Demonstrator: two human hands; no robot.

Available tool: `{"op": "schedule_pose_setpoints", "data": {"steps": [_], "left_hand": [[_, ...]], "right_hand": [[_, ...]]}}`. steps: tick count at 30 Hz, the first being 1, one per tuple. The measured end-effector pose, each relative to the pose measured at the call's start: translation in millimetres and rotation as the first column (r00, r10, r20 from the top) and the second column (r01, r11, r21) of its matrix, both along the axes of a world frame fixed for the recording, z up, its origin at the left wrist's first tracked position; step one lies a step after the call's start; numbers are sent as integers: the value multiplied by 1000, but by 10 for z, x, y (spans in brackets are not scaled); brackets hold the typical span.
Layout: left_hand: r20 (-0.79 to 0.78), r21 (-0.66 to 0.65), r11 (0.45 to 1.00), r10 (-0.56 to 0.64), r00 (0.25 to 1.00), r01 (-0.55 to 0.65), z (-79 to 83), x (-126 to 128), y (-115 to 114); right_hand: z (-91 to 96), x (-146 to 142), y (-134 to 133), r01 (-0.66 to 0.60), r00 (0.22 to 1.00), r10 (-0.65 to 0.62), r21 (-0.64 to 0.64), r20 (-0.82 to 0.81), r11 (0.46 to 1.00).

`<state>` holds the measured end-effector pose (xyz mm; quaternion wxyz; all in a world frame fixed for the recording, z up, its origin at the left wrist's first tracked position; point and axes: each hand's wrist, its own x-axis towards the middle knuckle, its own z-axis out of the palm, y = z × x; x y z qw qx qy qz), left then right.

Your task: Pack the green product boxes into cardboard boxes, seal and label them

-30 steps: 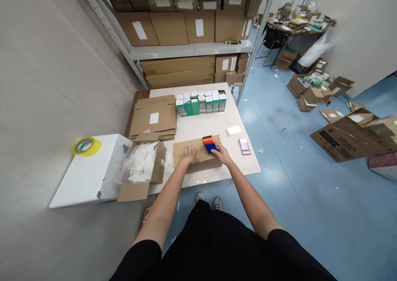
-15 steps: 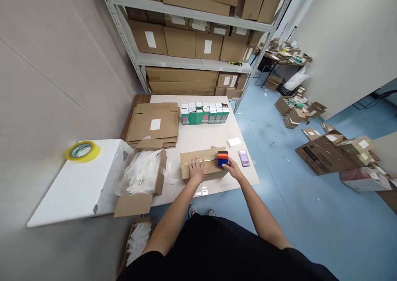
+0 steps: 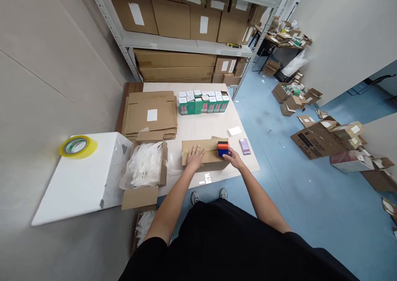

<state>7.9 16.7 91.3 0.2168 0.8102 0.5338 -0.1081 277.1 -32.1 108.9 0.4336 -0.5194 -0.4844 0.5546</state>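
Observation:
A closed brown cardboard box (image 3: 207, 159) lies at the near edge of the table (image 3: 211, 128). A strip of clear tape runs along its top. My left hand (image 3: 195, 157) rests flat on the box top, fingers spread. My right hand (image 3: 232, 159) grips an orange and blue tape dispenser (image 3: 223, 148) at the box's right end.
Flattened cartons (image 3: 150, 115) lie at the table's back left. A row of green and white small boxes (image 3: 203, 103) stands behind. An open carton of plastic bags (image 3: 145, 169) sits left. A yellow tape roll (image 3: 77, 146) lies on a white board. Shelving holds cartons. Boxes litter the blue floor.
My right hand has drawn the tape dispenser from the middle of the box top to its right end. My left hand stays flat on the box. The camera view has shifted.

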Motion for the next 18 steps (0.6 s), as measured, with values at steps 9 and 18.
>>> {"op": "schedule_pose_setpoints", "data": {"steps": [9, 18], "left_hand": [[73, -91, 993, 85, 994, -78, 226, 55, -192], [690, -232, 900, 419, 590, -368, 659, 18, -18]], "right_hand": [[142, -3, 10, -192, 974, 181, 75, 134, 979], [98, 79, -37, -235, 968, 223, 109, 113, 966]]}}
